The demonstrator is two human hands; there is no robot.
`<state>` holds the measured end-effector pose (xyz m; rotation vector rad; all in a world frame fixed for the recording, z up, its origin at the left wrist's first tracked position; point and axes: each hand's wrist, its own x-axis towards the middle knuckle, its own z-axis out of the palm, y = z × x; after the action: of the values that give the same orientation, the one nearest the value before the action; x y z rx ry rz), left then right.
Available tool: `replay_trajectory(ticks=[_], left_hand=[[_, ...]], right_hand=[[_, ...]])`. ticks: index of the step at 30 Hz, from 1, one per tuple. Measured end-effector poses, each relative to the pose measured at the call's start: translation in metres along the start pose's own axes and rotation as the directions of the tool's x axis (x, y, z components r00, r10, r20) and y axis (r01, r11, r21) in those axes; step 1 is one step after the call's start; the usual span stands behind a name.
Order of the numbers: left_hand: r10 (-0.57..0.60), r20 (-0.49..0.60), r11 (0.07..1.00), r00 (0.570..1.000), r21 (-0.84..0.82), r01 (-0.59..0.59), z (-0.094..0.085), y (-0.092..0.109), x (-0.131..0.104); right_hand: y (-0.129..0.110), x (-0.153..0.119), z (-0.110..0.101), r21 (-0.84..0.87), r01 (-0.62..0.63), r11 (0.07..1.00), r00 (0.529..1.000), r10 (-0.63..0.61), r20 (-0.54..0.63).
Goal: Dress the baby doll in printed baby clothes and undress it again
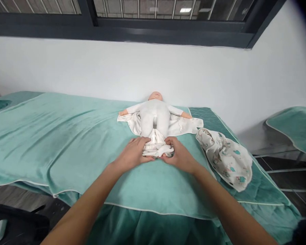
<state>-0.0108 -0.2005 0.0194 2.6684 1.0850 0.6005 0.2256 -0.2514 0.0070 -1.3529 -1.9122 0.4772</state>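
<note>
A baby doll (155,114) with a white cloth body lies on its back on the green bed cover, head toward the wall. Bunched white baby pants (156,148) surround its lower legs, hiding the feet. On the left side of the bundle, my left hand (135,152) pinches the fabric between thumb and fingers. My right hand (180,154) grips the opposite side the same way. Beneath the doll's arms and torso a white patterned baby top (185,125) is spread out flat.
To the right, a crumpled white printed cloth (228,158) lies on the bed. The green cover (73,139) has folds at left. A white wall (104,68) and dark window frame (168,34) stand behind. Another green-covered surface (295,127) is at far right, a black chair (20,223) at lower left.
</note>
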Motion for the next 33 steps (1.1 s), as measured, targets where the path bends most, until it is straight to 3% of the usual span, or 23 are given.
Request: replay_trajectory(ticks=[5, 9, 13, 18, 20, 23, 25, 27, 30, 33], left_hand=[[-0.173, 0.091, 0.970, 0.981, -0.157, 0.186, -0.025, 0.021, -0.014], [-0.162, 0.190, 0.858, 0.968, -0.458, 0.234, -0.051, 0.042, -0.031], [-0.162, 0.307, 0.689, 0.938, -0.645, 0.330, -0.082, 0.056, -0.043], [-0.136, 0.343, 0.569, 0.930, -0.741, 0.356, -0.132, 0.067, -0.039], [-0.097, 0.362, 0.598, 0.927, -0.723, 0.345, -0.160, 0.074, -0.033], [-0.039, 0.465, 0.752, 0.884, -0.569, 0.333, -0.204, 0.084, -0.021], [-0.065, 0.480, 0.832, 0.875, -0.458, 0.313, -0.228, 0.089, -0.013], [-0.099, 0.405, 0.894, 0.909, -0.364, 0.260, -0.245, 0.092, -0.005], [-0.133, 0.135, 0.945, 0.982, -0.282, 0.167, -0.257, 0.093, 0.006], [-0.135, -0.048, 0.974, 0.990, -0.192, 0.124, -0.259, 0.101, 0.011]], right_hand=[[-0.023, 0.000, -0.020, -0.089, -0.045, 0.995, 0.994, 0.054, 0.098], [-0.046, -0.013, -0.027, -0.153, -0.086, 0.984, 0.989, 0.103, 0.104], [-0.074, -0.022, -0.041, 0.144, -0.115, 0.983, 0.979, 0.088, 0.185], [-0.109, -0.009, -0.084, 0.519, -0.186, 0.834, 0.947, 0.011, 0.322], [-0.123, 0.004, -0.105, 0.505, -0.121, 0.854, 0.936, -0.071, 0.345], [-0.150, 0.023, -0.135, 0.241, 0.020, 0.970, 0.874, -0.134, 0.467], [-0.168, 0.036, -0.150, 0.106, 0.097, 0.990, 0.846, -0.138, 0.514], [-0.183, 0.046, -0.160, 0.073, 0.120, 0.990, 0.890, -0.140, 0.435], [-0.198, 0.056, -0.169, 0.108, 0.123, 0.987, 0.969, -0.143, 0.204], [-0.206, 0.056, -0.174, 0.111, 0.147, 0.983, 0.969, -0.165, 0.181]])
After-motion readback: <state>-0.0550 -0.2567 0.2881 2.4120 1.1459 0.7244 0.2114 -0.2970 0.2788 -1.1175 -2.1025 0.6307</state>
